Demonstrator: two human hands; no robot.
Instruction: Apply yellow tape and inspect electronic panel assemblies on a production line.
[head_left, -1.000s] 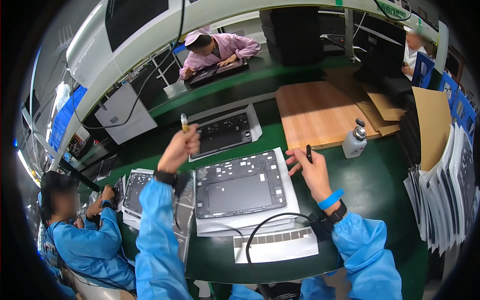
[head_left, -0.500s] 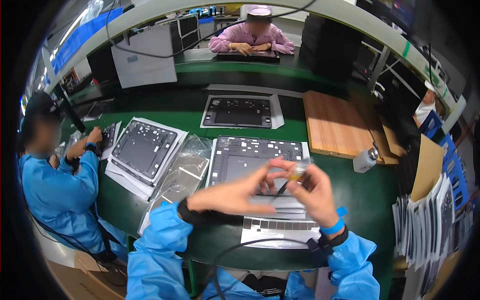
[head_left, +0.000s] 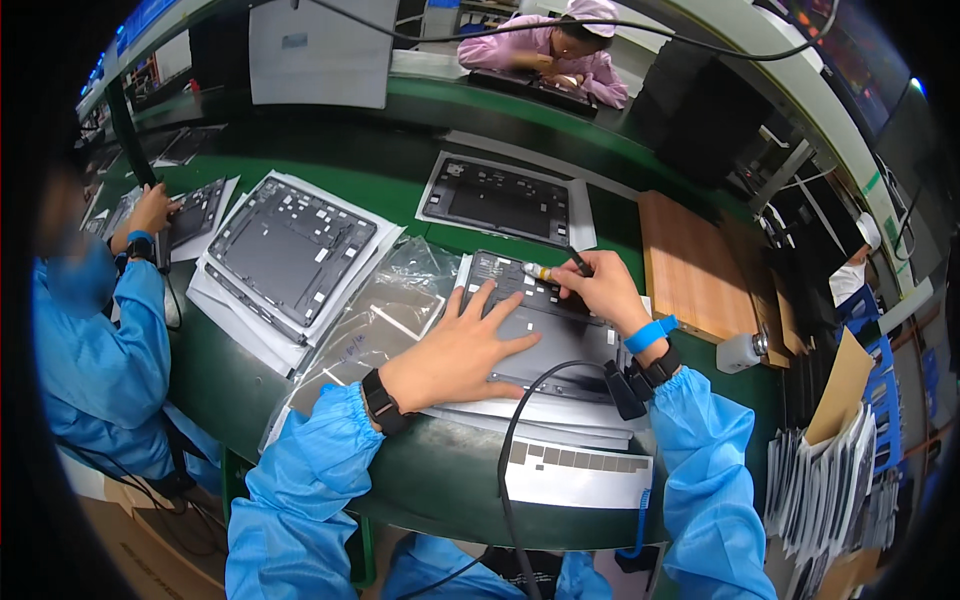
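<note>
A dark tablet back panel [head_left: 545, 345] with small white pads lies on a stack of white sheets in front of me. My left hand [head_left: 465, 345] rests flat on its left part, fingers spread, holding nothing. My right hand [head_left: 605, 290] is closed round a slim pen-like tool [head_left: 543, 272] with a black shaft and a yellow and whitish end. That end points left, at the panel's upper part; whether it touches is hard to tell. Near the table's front edge lies a white sheet of dark rectangular stickers [head_left: 580, 459].
More panels lie on sheets at the left [head_left: 290, 250] and at the back [head_left: 497, 200]. Clear plastic bags [head_left: 385, 320] are beside my left hand. To the right are a wooden board [head_left: 695, 265] and a white bottle [head_left: 738, 354]. A co-worker in blue [head_left: 100, 350] sits at the left.
My hands were together in the air with the tool, blurred. Now the left lies flat on the panel and the right holds the tool over it. The view has turned.
</note>
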